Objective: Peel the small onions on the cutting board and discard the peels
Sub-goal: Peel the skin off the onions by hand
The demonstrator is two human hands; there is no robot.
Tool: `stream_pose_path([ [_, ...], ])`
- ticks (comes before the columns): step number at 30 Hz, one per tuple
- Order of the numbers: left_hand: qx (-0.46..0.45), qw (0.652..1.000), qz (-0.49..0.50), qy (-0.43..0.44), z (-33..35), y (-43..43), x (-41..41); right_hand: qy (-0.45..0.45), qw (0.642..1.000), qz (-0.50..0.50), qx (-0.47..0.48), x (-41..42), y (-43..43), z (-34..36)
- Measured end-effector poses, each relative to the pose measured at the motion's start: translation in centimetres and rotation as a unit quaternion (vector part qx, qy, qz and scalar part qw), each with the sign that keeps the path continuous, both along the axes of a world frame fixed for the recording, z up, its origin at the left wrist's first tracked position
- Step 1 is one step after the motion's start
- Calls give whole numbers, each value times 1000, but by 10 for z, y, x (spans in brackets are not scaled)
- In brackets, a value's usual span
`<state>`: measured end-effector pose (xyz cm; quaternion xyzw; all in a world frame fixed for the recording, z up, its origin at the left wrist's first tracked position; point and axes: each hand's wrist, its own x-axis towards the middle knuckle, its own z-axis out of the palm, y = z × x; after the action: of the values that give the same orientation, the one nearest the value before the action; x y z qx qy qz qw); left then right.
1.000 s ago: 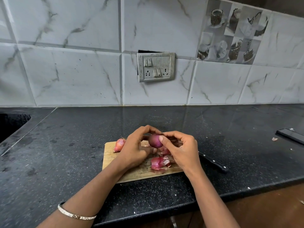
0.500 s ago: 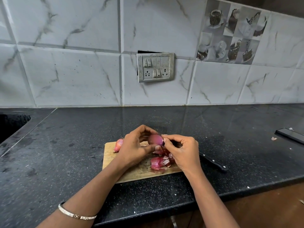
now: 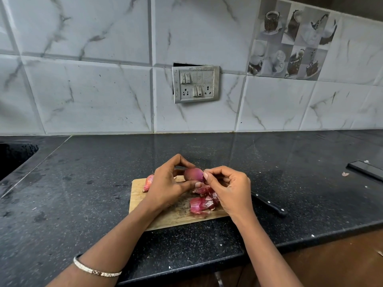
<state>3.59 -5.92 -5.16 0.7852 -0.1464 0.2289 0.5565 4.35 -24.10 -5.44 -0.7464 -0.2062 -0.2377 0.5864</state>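
Observation:
My left hand (image 3: 167,183) holds a small purple onion (image 3: 193,174) between thumb and fingers, just above the wooden cutting board (image 3: 172,216). My right hand (image 3: 230,187) pinches at the onion's right side with thumb and forefinger, where skin is coming off. A pile of pink onion peels (image 3: 202,203) lies on the board under my hands. Another small onion (image 3: 148,182), still in its skin, sits at the board's far left corner, partly hidden by my left hand.
A black-handled knife (image 3: 269,204) lies on the black counter just right of the board. A dark flat object (image 3: 364,169) rests far right. A sink edge (image 3: 14,156) opens at the far left. The counter's front edge runs close below the board.
The onion has been turned slightly in my left hand. My right thumb and forefinger moved from the onion's front to its right side, pinching there.

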Motion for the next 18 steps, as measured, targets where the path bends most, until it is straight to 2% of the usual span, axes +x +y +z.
stream_pose_path([
  [13,-88,992,-74,40,-1,2,-1,-21,995,-97,-33,9,-2,-7],
  [18,-89,992,-78,50,-1,3,-2,-10,998,-62,-28,4,-1,-3],
])
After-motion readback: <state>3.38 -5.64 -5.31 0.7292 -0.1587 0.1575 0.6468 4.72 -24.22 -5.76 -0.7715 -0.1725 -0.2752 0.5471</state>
